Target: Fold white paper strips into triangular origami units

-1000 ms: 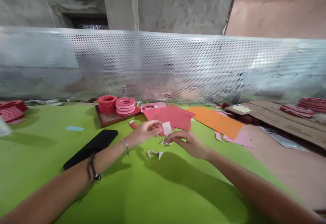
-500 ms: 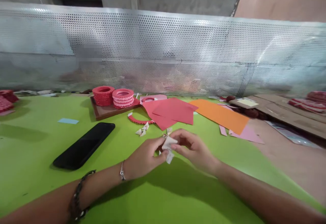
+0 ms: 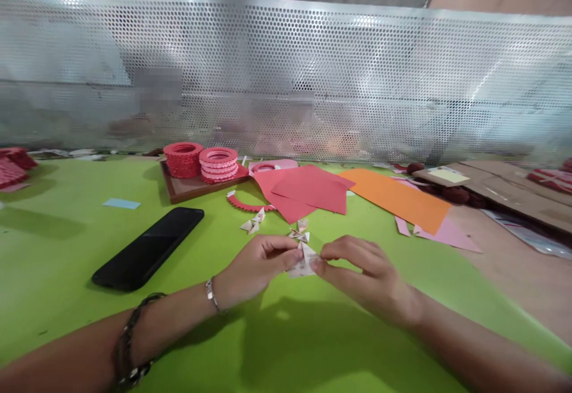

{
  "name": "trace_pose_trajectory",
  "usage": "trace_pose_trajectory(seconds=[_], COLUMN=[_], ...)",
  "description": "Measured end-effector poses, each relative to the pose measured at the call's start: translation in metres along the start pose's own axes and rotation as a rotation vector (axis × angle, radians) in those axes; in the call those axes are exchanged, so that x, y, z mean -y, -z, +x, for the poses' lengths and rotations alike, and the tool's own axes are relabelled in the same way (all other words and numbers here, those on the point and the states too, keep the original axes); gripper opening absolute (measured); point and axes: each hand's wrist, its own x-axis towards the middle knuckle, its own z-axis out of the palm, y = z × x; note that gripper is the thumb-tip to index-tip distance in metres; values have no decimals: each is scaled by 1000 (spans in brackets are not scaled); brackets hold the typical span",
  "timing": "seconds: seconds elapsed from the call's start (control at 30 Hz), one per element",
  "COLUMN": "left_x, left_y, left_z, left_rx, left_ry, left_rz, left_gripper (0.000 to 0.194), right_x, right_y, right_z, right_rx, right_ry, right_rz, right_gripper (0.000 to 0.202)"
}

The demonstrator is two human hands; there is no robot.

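A small white piece of folded paper (image 3: 304, 264), roughly triangular with faint print, is held up above the green table (image 3: 295, 345). My left hand (image 3: 263, 265) pinches its left side between thumb and fingers. On its right edge, my right hand (image 3: 361, 271) has thumb and fingertips closed. Just beyond the hands lie small folded paper pieces (image 3: 300, 232), and another little cluster of folded pieces (image 3: 253, 222) sits to their left. A red scalloped paper strip (image 3: 248, 205) curves behind that cluster.
A black phone (image 3: 149, 249) lies left of my hands. Red and pink paper rings (image 3: 183, 159) are stacked on a brown tray (image 3: 183, 193). Red sheets (image 3: 313, 187), an orange sheet (image 3: 397, 199) and cardboard (image 3: 504, 187) lie further back, before a perforated metal panel (image 3: 286, 71).
The folded paper has been turned and now shows a flatter triangular face. My right hand has shifted slightly right, away from the left. The view has tilted down a little.
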Motion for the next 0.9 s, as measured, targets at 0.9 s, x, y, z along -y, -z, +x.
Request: trace_pose_trajectory(seconds=[0.9], left_x=[-3], left_y=[-2], left_z=[-2], left_rx=[-9], left_ry=[-60], left_rz=[298], left_gripper=[16], right_x=[10], right_y=[-7], right_z=[2], right_rx=[400], right_ry=[-790], right_rz=[805], right_gripper=[20])
